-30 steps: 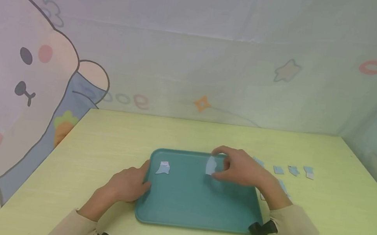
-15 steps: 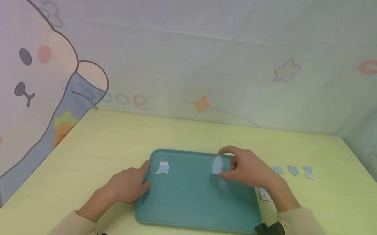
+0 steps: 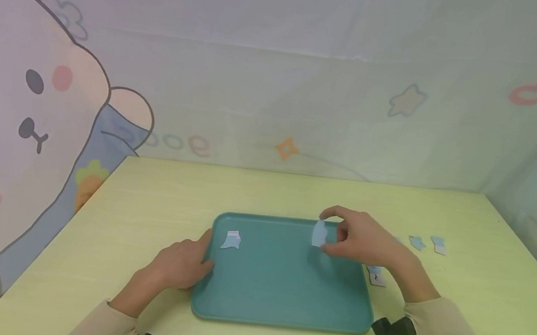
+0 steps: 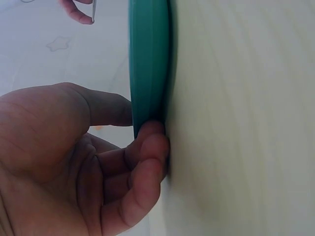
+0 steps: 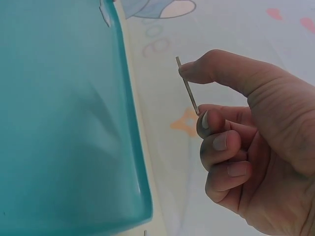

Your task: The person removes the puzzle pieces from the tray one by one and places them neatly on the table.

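Observation:
My right hand [image 3: 367,238] pinches a pale blue jigsaw puzzle piece [image 3: 319,233] by its edges between thumb and fingers, above the right part of a teal tray [image 3: 279,286]. In the right wrist view that puzzle piece [image 5: 187,87] appears edge-on as a thin strip, apart from the tray. At the tray's left edge, my left hand [image 3: 183,264] grips the rim. The left wrist view has the thumb on top of the tray [image 4: 149,59] and the fingers curled against its side and underside. Another puzzle piece [image 3: 231,240], blue and white, lies flat in the tray's upper left.
Several puzzle pieces lie on the table right of the tray, among them a blue one [image 3: 417,242], a blue and white one [image 3: 438,245] and one with a dark mark [image 3: 378,277]. My right forearm partly covers this group. A printed cloth [image 3: 279,79] hangs behind the table [image 3: 171,183].
My right hand has moved to the right and slightly up with the pinched puzzle piece. My left hand and the tray have stayed in place.

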Demonstrator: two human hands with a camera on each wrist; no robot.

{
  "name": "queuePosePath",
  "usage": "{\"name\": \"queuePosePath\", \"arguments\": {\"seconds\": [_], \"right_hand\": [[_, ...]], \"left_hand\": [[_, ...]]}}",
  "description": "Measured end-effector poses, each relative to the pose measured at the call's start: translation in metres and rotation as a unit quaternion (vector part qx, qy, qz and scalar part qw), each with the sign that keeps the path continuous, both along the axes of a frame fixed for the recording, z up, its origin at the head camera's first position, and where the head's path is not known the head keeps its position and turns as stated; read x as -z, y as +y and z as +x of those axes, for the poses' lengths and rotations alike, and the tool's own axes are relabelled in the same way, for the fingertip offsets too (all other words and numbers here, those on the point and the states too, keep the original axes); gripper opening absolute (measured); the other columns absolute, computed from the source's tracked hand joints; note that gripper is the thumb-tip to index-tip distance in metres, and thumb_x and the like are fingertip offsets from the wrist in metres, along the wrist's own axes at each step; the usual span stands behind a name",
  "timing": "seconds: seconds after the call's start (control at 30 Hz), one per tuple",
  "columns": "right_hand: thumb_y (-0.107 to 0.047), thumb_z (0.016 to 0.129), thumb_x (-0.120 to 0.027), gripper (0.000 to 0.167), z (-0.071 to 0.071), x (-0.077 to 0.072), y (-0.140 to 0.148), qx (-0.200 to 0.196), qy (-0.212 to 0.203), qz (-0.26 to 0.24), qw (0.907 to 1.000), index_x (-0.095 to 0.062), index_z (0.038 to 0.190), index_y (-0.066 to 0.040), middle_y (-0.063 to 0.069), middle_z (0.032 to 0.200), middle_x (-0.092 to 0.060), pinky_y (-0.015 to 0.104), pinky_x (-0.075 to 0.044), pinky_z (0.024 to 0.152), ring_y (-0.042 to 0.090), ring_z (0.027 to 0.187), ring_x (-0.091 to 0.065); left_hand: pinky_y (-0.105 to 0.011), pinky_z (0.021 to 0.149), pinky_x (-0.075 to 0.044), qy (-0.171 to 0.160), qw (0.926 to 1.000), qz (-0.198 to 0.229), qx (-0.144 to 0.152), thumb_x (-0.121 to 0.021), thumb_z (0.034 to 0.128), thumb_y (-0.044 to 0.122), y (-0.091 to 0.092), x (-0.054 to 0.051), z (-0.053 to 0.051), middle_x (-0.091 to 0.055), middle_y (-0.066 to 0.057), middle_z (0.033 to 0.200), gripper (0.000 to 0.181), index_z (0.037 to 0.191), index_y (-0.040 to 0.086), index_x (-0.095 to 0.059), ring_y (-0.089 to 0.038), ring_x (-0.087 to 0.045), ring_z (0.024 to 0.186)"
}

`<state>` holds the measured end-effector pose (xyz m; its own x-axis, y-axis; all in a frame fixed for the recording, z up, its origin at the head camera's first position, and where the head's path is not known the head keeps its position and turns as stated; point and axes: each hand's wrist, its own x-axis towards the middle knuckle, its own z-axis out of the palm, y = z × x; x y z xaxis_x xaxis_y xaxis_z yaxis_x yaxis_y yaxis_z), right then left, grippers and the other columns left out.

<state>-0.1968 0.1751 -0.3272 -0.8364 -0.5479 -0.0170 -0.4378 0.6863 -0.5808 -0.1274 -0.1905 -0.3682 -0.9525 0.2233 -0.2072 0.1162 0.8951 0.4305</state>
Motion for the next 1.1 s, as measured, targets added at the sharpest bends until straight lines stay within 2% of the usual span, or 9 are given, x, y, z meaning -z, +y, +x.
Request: {"name": "queuePosePath", "arguments": {"seconds": [0.6, 1.1], "right_hand": [[-0.029, 0.09, -0.082, 0.061, -0.002, -0.006, 0.022, 0.008, -0.008, 0.002, 0.9999, -0.057, 0.141, -0.009, -0.004, 0.069, -0.053, 0.028, -0.041, 0.059, 0.011, 0.06, -0.047], [-0.026, 0.09, -0.081, 0.063, -0.014, -0.001, 0.039, 0.007, -0.018, 0.001, 0.9998, -0.055, 0.143, -0.006, -0.004, 0.069, -0.054, 0.029, -0.043, 0.061, 0.011, 0.062, -0.049]], "left_hand": [[-0.029, 0.051, -0.036, 0.005, 1.0, -0.002, -0.004, -0.055, 0.103, 0.016, 0.002, 0.002, -0.003, -0.054, -0.005, 0.066, 0.071, 0.162, -0.011, -0.025, -0.015, -0.051, 0.053], [-0.029, 0.051, -0.036, 0.005, 0.9999, 0.0, -0.016, -0.055, 0.1029, 0.016, 0.008, 0.002, -0.009, -0.054, -0.005, 0.066, 0.072, 0.162, -0.01, -0.025, -0.015, -0.051, 0.053]]}}
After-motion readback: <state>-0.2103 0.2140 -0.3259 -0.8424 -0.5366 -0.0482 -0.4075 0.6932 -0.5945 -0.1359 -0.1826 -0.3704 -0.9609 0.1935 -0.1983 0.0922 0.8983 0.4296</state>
